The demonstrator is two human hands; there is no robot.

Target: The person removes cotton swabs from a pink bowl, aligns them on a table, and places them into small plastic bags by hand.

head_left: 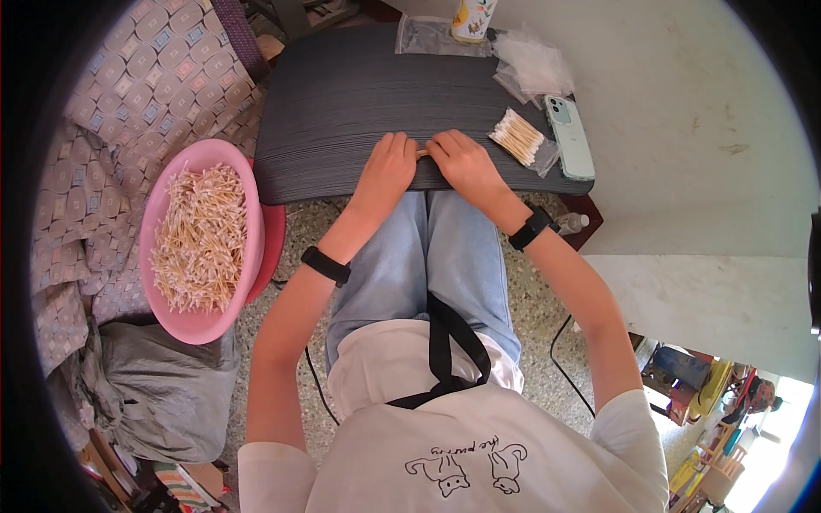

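Observation:
Close together at the near edge of the dark table [333, 103], my left hand [389, 164] and my right hand [464, 162] are both closed. Between them a short stretch of tan sticks shows, apparently cotton swabs [422, 154]; my fingers cover their ends and most of their length. To the right of my right hand lies a clear plastic bag with a neat row of white-tipped cotton swabs [517, 137] in it. A pink basin [252, 231] heaped with loose cotton swabs [201, 239] stands at my left.
A pale green phone [571, 141] lies at the table's right edge. Clear plastic bags [534, 64] and a printed cup [472, 21] are at the far side. Patterned cloth [162, 64] covers the left; a wall [684, 128] rises on the right. Cables [564, 368] run along the floor.

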